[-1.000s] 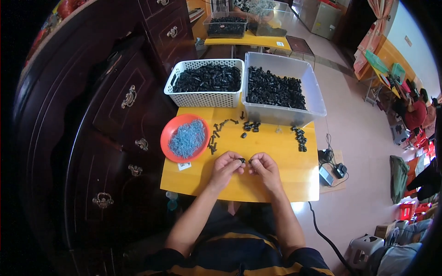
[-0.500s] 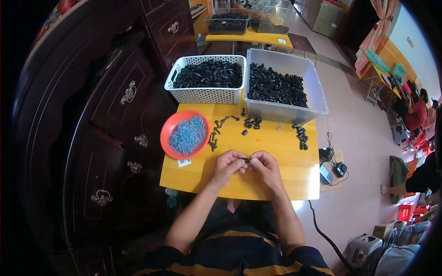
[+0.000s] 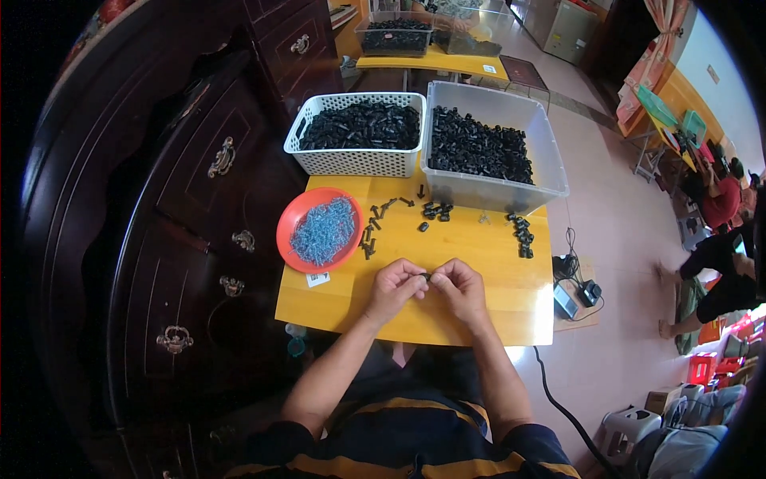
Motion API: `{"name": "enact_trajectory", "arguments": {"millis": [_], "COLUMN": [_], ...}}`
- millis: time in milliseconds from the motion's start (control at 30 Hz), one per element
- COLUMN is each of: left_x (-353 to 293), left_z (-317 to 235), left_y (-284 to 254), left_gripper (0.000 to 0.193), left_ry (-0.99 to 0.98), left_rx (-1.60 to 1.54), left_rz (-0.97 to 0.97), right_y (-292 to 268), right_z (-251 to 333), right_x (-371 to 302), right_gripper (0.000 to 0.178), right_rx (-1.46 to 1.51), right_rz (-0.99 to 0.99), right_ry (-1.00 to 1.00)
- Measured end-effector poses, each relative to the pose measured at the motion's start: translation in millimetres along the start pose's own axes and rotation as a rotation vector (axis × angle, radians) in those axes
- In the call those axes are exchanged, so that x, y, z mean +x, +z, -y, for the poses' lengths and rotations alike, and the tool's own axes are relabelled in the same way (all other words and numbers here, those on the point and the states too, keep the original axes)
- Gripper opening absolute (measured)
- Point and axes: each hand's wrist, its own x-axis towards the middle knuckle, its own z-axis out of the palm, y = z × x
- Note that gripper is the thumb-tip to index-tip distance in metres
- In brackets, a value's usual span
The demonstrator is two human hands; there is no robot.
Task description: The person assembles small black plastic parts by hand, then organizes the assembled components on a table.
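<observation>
Fingers (image 3: 415, 285) of the left hand (image 3: 393, 289) pinch a small black part (image 3: 426, 277) from one side, and those of the right hand (image 3: 463, 294) pinch it from the other; both grips are narrow, and the fingertips hide so much that I cannot tell whether it is one piece or two joined. The part is between the hands, over the near half of the yellow table (image 3: 511, 295). At far left stands a dark cabinet (image 3: 191, 239) with metal handles (image 3: 175, 339). A red bowl (image 3: 285, 254) at the table's left edge holds a heap of blue-grey pins (image 3: 323, 231), with a white label (image 3: 317, 279) just below its rim. Right of the bowl, black pegs (image 3: 376, 224) lie in a loose curve. Behind them, a white basket (image 3: 351, 164) is full of black pieces (image 3: 363, 128), and just beside it a clear tub (image 3: 479, 191) holds more. In front of the tub lie a cluster of black caps (image 3: 441, 210), one cap slightly apart, and a further row (image 3: 524, 239) near the table's right edge. On the floor beyond are a handset (image 3: 566, 301), a cable (image 3: 568, 411) and, farther right, a white stool (image 3: 630, 427)
</observation>
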Motion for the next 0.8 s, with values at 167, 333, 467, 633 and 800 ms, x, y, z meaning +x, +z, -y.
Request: {"name": "enact_trajectory", "arguments": {"millis": [167,333,467,633,800], "left_x": [0.4,0.5,2.2,0.8,2.8], "left_z": [1.9,0.9,-2.4,-1.4,-4.5], "left_y": [-1.0,-3.9,-8.7,-1.1,4.8], "left_gripper": [0.008,0.008,0.007,0.005,0.005], "left_ry": [0.009,-0.019,-0.055,-0.018,-0.028], "left_rx": [0.037,-0.038,-0.097,0.075,0.103], "left_rz": [0.011,0.002,0.057,0.021,0.007], "right_y": [-1.1,1.0,2.2,3.8,4.4], "right_z": [6.4,11.9,4.1,-6.2,-14.4], "right_x": [-2.3,-4.7,-2.9,-6.3,-7.1], "right_gripper": [0.007,0.007,0.006,0.006,0.005], "right_rx": [-0.129,-0.145,-0.091,-0.041,0.027], "right_rz": [0.005,0.025,0.013,-0.037,-0.077], "right_ry": [-0.029,-0.027,-0.048,-0.004,0.038]}}
